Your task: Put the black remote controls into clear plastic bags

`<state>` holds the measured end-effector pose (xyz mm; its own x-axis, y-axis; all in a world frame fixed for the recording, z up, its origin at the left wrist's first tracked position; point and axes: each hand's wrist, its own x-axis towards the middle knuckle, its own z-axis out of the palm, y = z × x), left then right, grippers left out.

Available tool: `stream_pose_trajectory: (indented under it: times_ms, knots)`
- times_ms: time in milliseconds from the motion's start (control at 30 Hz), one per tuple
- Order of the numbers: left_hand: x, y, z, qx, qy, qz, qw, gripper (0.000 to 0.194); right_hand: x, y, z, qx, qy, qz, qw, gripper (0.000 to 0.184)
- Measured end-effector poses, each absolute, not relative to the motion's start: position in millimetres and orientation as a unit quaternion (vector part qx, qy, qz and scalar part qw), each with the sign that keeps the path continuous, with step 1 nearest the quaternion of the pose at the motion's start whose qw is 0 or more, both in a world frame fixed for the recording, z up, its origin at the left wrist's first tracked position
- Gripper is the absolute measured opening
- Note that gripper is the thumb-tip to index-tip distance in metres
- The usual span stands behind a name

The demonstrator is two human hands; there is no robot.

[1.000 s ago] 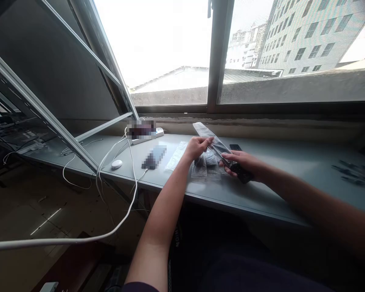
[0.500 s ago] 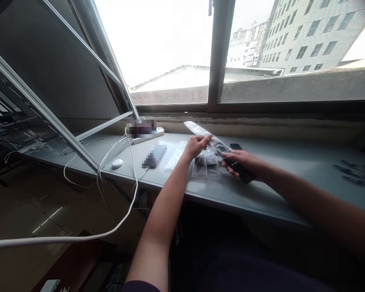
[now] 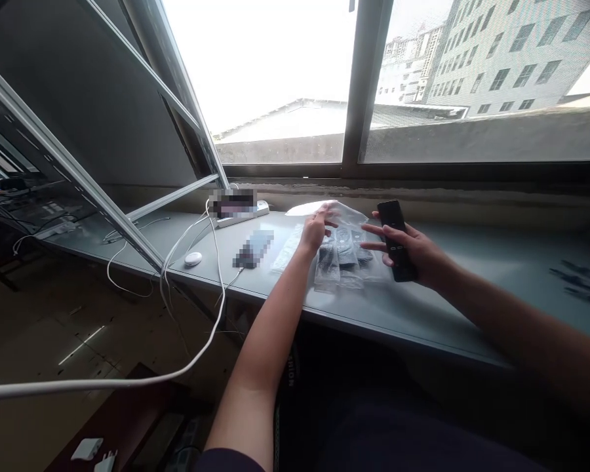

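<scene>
My right hand (image 3: 417, 252) is closed around a black remote control (image 3: 398, 246), its thumb across the front and some fingers stretched out past the edge. The remote tilts upright above the table. To its left, my left hand (image 3: 317, 228) is over a clear plastic bag (image 3: 347, 213), fingers spread and slightly blurred. That bag lies loosely across the back of several small clear packets (image 3: 339, 259) with dark contents I cannot make out. Another flat clear plastic piece (image 3: 288, 252) lies beside my left wrist.
Left on the grey table (image 3: 452, 314) are a phone (image 3: 255, 248) with a cable, a round white object (image 3: 193, 259) and a power strip (image 3: 240, 215). A white cable (image 3: 211, 328) loops in front. Metal frame bars (image 3: 78, 167) slant overhead. Several dark slender items (image 3: 580, 282) lie far right.
The plastic bag has gone from being held between both hands to lying over the packets. My left fingers have spread. My right hand has raised and turned the remote more upright.
</scene>
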<state>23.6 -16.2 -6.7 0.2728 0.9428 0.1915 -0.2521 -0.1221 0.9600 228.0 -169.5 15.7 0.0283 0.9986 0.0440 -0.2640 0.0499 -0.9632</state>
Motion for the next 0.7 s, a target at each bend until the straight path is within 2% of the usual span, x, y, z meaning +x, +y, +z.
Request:
stream_pose_trajectory:
  times_ms: [167, 433, 700]
  knots:
    - [29.3, -20.4, -8.1, 0.596, 0.234, 0.483, 0.597, 0.044, 221.3, -173.0, 15.8, -0.431, -0.439, 0.538, 0.576, 0.025]
    - [27.0, -32.0, -0.8, 0.557, 0.14, 0.413, 0.707, 0.041, 220.0, -172.2, 13.8, -0.432, -0.43, 0.538, 0.582, 0.024]
    - [20.4, -35.0, 2.2, 0.54, 0.081, 0.334, 0.768, 0.049, 222.7, -170.7, 12.2, -0.434, -0.433, 0.55, 0.567, 0.034]
